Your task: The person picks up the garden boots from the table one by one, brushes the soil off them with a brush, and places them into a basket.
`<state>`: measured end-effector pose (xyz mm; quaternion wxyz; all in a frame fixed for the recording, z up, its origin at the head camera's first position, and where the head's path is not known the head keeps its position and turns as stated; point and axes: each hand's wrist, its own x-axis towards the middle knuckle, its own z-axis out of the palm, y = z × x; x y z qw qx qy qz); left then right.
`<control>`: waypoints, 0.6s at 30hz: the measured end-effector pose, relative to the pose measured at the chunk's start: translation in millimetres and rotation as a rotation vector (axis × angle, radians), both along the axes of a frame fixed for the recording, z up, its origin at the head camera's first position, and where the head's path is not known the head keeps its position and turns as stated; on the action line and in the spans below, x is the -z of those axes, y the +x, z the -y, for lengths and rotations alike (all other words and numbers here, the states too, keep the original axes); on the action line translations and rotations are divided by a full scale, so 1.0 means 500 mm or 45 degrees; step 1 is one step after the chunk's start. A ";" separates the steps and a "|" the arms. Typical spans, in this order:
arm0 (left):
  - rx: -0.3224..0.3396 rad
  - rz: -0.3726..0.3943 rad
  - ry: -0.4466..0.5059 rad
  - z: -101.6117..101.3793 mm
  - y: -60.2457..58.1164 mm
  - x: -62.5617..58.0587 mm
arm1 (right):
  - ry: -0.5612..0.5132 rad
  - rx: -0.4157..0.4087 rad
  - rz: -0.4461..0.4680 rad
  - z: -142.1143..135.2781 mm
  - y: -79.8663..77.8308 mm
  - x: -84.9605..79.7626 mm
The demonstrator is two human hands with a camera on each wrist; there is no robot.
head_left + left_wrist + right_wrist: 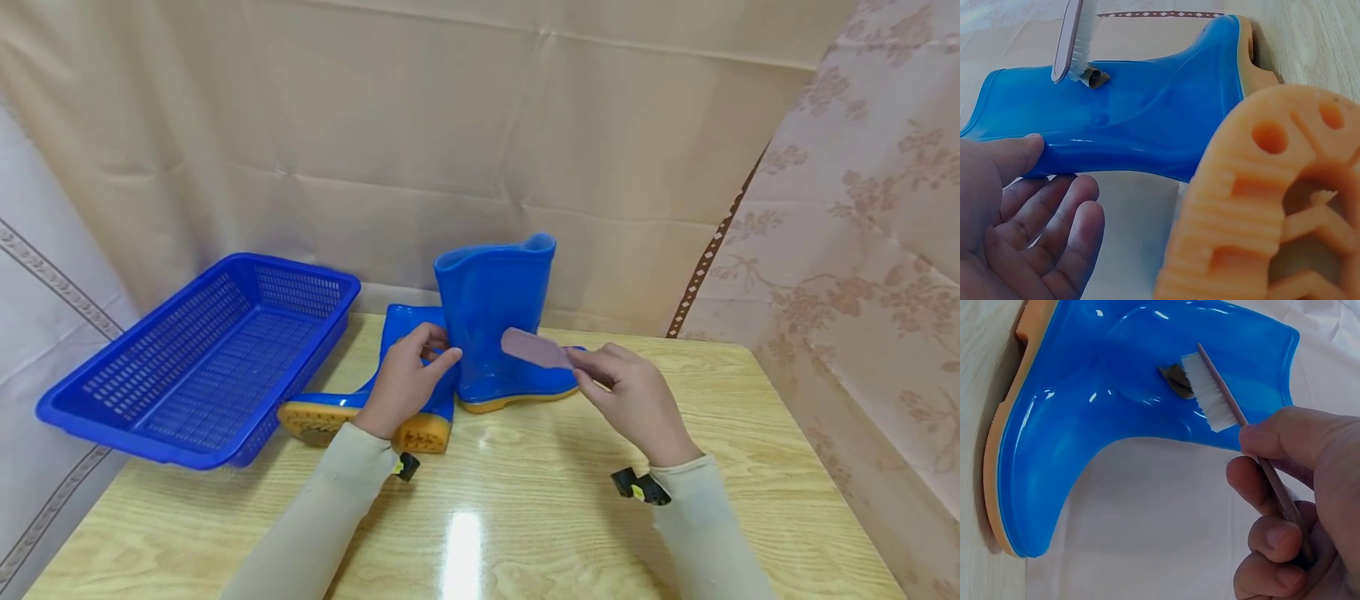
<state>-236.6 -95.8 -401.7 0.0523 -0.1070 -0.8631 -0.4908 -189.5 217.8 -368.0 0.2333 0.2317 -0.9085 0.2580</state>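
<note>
A blue rain boot (495,325) with an orange-yellow sole stands upright at the middle of the table. At the back edge of its shaft, my left hand (408,371) holds it, thumb on the near side and fingers loosely curled. My right hand (633,396) grips a mauve-handled brush (536,348), its white bristles facing the boot. Beside the bristles, a brown patch (1177,381) shows on the blue shaft. The second rain boot (408,321) lies on its side under my left wrist, its treaded sole (1272,206) towards me.
On the left of the table stands a blue plastic basket (288,396) with slotted walls. A beige curtain (390,125) hangs close behind the boots. Patterned cloth (862,275) hangs along the right side. The wooden tabletop (525,517) reflects a bright light near me.
</note>
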 end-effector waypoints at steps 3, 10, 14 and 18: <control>-0.006 0.000 -0.003 0.000 0.000 0.001 | 0.009 -0.003 0.023 -0.005 0.001 -0.001; -0.011 -0.002 -0.009 0.001 0.001 0.003 | -0.051 -0.028 -0.035 0.002 -0.004 0.006; -0.006 -0.010 -0.004 0.001 0.001 0.003 | -0.023 -0.008 -0.056 0.004 -0.004 0.009; -0.002 -0.019 -0.002 0.001 -0.001 0.002 | 0.003 0.014 -0.063 0.001 -0.003 0.008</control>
